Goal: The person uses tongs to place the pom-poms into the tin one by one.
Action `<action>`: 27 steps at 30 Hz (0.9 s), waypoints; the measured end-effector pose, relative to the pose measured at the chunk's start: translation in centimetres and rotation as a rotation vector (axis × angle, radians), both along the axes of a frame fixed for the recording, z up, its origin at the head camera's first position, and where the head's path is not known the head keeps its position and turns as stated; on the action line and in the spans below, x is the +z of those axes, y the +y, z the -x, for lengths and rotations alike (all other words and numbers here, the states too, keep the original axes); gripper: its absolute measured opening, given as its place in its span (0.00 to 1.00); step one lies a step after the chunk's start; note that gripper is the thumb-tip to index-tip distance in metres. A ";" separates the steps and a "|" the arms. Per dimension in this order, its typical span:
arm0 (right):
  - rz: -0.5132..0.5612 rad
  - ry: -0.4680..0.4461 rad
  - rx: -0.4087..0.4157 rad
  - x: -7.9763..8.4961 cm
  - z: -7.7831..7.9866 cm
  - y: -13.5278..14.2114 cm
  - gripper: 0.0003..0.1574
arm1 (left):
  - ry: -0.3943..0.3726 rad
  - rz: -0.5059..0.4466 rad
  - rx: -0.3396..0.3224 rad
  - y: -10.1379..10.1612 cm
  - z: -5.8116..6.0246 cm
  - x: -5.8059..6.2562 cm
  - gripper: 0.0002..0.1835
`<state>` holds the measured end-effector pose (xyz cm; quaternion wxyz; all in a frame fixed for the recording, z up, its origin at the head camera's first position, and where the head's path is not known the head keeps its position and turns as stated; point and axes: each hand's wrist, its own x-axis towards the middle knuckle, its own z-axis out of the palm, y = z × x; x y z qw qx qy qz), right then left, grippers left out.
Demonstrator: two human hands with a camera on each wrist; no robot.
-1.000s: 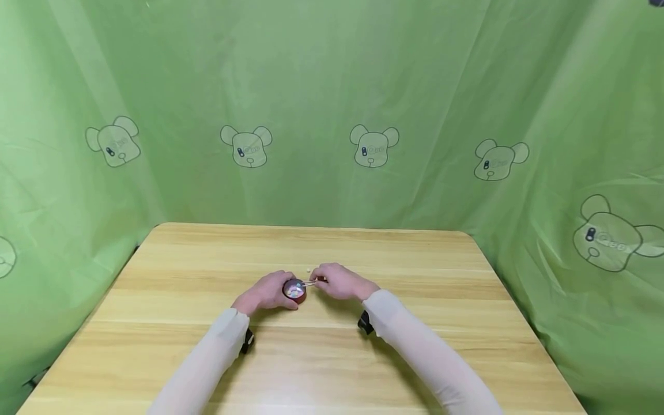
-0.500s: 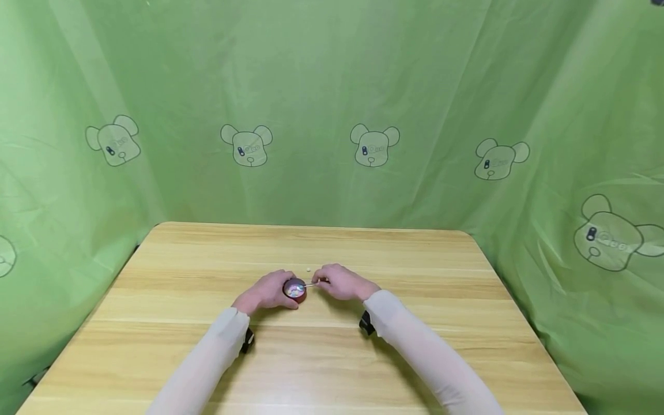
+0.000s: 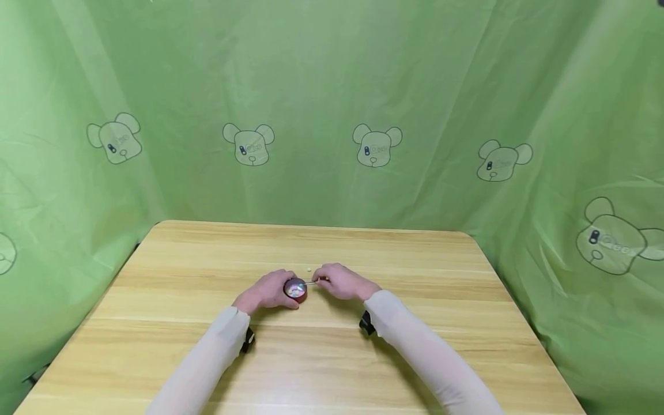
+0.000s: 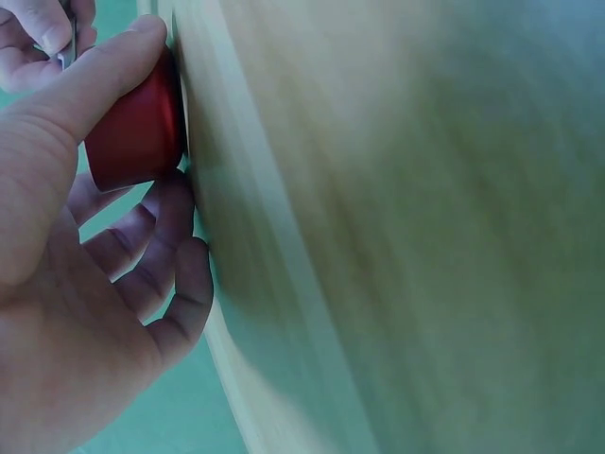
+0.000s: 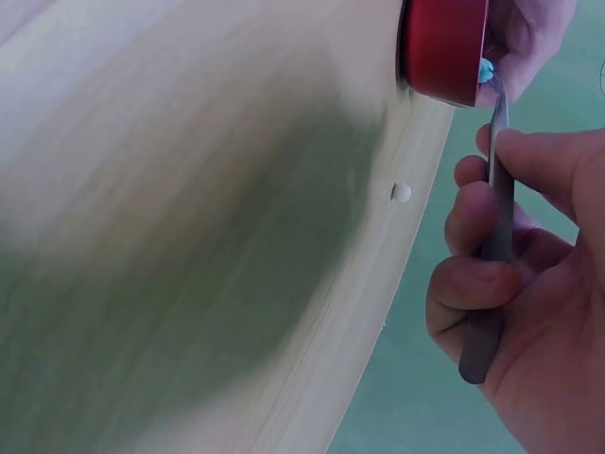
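Note:
A small round red container (image 3: 295, 290) stands on the wooden table, with shiny multicoloured contents showing in its open top. My left hand (image 3: 268, 290) grips it from the left; in the left wrist view the thumb (image 4: 104, 80) lies along its wall. My right hand (image 3: 339, 281) holds metal tweezers (image 5: 499, 180) between thumb and fingers. Their tips reach the container's rim at a small teal piece (image 5: 486, 71); I cannot tell whether they pinch it. A tiny white bead-like piece (image 5: 402, 193) lies on the table beyond the container, near the right hand's fingers.
The wood-grain table (image 3: 373, 363) spreads around both hands. Green curtains (image 3: 311, 190) printed with bear heads hang behind it and at its sides. A black device (image 3: 366, 324) sits under the right wrist, another (image 3: 248, 340) under the left.
The tweezers' two arms, spread apart a second ago, now look pressed together at the container's rim. Both hands and the container stay nearly in place.

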<state>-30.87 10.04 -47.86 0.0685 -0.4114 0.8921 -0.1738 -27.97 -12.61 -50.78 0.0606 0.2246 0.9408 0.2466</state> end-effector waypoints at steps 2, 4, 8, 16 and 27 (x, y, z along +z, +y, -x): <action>0.002 -0.010 -0.014 0.0 0.0 0.0 0.11 | -0.001 -0.004 -0.001 0.0 0.0 0.0 0.31; -0.001 -0.020 -0.032 0.0 0.0 0.0 0.11 | -0.003 -0.007 -0.002 0.1 0.0 0.1 0.31; -0.004 -0.038 -0.051 -0.1 0.0 0.0 0.11 | -0.006 -0.006 -0.004 0.1 0.1 0.1 0.31; -0.013 -0.042 -0.033 -0.4 0.1 0.1 0.11 | -0.004 0.006 -0.001 0.1 0.0 0.0 0.32; 0.005 -0.045 -0.045 -0.4 0.0 0.6 0.11 | -0.022 -0.001 0.007 0.0 0.0 0.1 0.32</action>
